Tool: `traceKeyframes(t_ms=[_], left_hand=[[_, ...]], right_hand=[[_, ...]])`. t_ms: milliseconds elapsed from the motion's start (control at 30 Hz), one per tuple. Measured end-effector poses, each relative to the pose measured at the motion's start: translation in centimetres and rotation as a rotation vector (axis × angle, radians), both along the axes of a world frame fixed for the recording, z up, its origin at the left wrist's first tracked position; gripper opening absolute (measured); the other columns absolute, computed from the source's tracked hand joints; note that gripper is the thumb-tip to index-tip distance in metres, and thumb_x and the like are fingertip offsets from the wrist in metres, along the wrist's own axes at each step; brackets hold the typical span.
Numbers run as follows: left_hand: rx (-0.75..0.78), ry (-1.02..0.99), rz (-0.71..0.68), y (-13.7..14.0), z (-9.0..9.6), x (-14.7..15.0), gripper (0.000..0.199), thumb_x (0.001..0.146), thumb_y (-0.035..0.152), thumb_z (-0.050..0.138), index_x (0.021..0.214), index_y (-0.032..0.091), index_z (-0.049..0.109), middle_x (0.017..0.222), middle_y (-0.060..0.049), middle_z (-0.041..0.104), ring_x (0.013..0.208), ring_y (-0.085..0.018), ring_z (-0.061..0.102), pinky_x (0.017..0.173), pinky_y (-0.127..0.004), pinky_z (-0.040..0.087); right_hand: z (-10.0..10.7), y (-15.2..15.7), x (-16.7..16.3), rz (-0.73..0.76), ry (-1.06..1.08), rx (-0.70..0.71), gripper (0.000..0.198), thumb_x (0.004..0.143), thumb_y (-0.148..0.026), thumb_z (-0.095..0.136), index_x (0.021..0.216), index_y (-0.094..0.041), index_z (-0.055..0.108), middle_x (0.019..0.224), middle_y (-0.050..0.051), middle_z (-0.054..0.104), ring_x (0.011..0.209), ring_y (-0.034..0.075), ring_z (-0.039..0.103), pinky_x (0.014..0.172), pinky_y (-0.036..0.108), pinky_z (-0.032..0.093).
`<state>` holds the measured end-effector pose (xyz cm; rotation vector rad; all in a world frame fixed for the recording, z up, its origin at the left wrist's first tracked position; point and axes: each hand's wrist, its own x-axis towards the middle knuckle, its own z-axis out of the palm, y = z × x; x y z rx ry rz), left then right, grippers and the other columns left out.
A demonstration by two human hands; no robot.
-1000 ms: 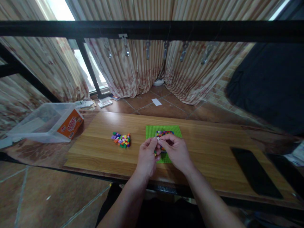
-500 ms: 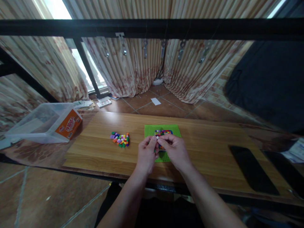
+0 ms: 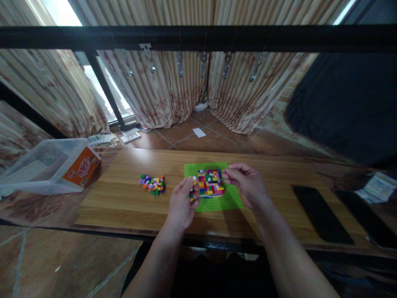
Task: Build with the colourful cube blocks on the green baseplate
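A green studded baseplate lies on the wooden table, bearing a block of many-coloured toy bricks joined together. My left hand is closed around a few small toy bricks at the plate's left edge; a white brick shows by the thumb tip, with yellow and green ones lower among the fingers. Over the plate's right side, my right hand is closed in a pinch, thumb against forefinger. Whatever sits between those fingertips is too small to make out. Left of both hands, a loose pile of coloured bricks rests on the table.
A clear plastic bin with an orange label stands at the far left. Two dark flat panels lie at the right. Beyond the table are a black metal bar with hanging clips, curtains, and papers on the floor.
My hands were together over the brick block around a white brick. Now they are apart, the right hand moved right and the left slightly left, uncovering the block. The view has shifted slightly.
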<state>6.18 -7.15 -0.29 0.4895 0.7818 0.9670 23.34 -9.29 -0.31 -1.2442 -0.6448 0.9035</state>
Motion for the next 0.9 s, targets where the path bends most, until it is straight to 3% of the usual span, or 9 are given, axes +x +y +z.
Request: traceKeyframes(t_ms=[200,333,467,633,900], left_hand=[[-0.028,0.008,0.005,0.3,0.0,-0.5,0.038,0.062,0.032,0.082,0.075,0.015,0.051,0.064,0.005,0.048,0.046,-0.001,0.037,0.035,-0.012,0.018],[-0.023,0.021,-0.006,0.4,0.1,-0.5,0.037,0.062,0.032,0.081,0.078,0.014,0.053,0.064,0.005,0.048,0.045,-0.001,0.036,0.035,-0.012,0.018],[-0.022,0.035,-0.014,0.5,0.1,-0.5,0.036,0.063,0.033,0.081,0.078,0.014,0.053,0.064,0.005,0.047,0.046,-0.001,0.037,0.035,-0.012,0.018],[-0.017,0.049,-0.022,0.5,0.0,-0.5,0.036,0.064,0.033,0.080,0.079,0.015,0.053,0.064,0.005,0.048,0.046,-0.001,0.037,0.035,-0.012,0.018],[-0.020,0.046,-0.020,0.6,-0.2,-0.4,0.038,0.061,0.033,0.081,0.079,0.014,0.054,0.063,0.005,0.048,0.046,-0.001,0.036,0.035,-0.012,0.018]], right_hand=[[-1.9,0.4,2.1,-0.044,-0.283,-0.119,0.019,0.057,-0.028,0.080,0.072,-0.019,0.074,0.060,0.002,0.070,0.054,0.016,0.064,0.057,0.031,0.054],[-2.5,0.6,2.0,0.015,-0.362,-0.216,0.009,0.065,-0.020,0.070,0.072,-0.019,0.075,0.059,0.002,0.072,0.056,0.018,0.068,0.058,0.030,0.055],[-2.7,0.7,1.7,0.096,-0.457,-0.236,0.015,0.069,-0.016,0.062,0.075,-0.020,0.075,0.062,0.001,0.073,0.059,0.018,0.069,0.059,0.030,0.054],[-3.1,0.9,1.7,0.063,-0.668,-0.204,0.020,0.067,-0.012,0.062,0.079,-0.020,0.075,0.075,0.003,0.076,0.067,0.018,0.070,0.067,0.032,0.054],[-3.7,1.3,1.5,0.025,-0.673,-0.225,0.018,0.067,-0.021,0.070,0.084,-0.019,0.074,0.078,0.005,0.076,0.069,0.018,0.070,0.068,0.031,0.053]])
